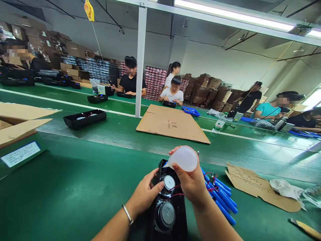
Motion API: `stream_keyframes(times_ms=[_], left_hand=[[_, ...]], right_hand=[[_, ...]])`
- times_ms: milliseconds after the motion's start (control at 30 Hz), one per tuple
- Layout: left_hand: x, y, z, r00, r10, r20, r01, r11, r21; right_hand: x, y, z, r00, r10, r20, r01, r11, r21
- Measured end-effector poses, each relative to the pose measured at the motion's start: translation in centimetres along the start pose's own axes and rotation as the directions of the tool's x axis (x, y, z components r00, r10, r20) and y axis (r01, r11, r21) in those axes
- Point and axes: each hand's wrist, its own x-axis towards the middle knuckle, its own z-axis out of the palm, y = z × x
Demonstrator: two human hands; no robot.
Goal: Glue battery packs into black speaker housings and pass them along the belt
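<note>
A black speaker housing (pixel 173 214) with two round drivers lies on the green bench in front of me. My left hand (pixel 144 195), with a bracelet on the wrist, rests on the housing's left edge, its thumb touching the upper driver (pixel 169 183). My right hand (pixel 192 182) is closed around a translucent white squeeze bottle (pixel 184 158), held tipped to the left over the top end of the housing. Thin red wires cross the housing under this hand.
Several blue cylinders (pixel 223 197) with red wires lie just right of the housing. Torn cardboard (pixel 253 187) and a rag lie further right. A flat cardboard sheet (pixel 173 124), a black tray (pixel 85 118) and an open carton (pixel 17 125) sit beyond. Other people work at the far bench.
</note>
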Motion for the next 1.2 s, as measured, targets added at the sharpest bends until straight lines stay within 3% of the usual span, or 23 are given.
stream_keyframes(times_ms=[500,1200], left_hand=[[-0.08,0.35,0.01,1.000,-0.020,0.000,0.020,0.999,0.044],[0.10,-0.41,-0.09,0.999,0.047,-0.013,-0.047,0.999,0.012]], right_hand=[[-0.17,0.11,0.14,1.000,-0.029,0.004,0.030,0.998,-0.050],[-0.32,0.38,0.18,0.997,-0.045,0.063,0.050,0.996,-0.074]])
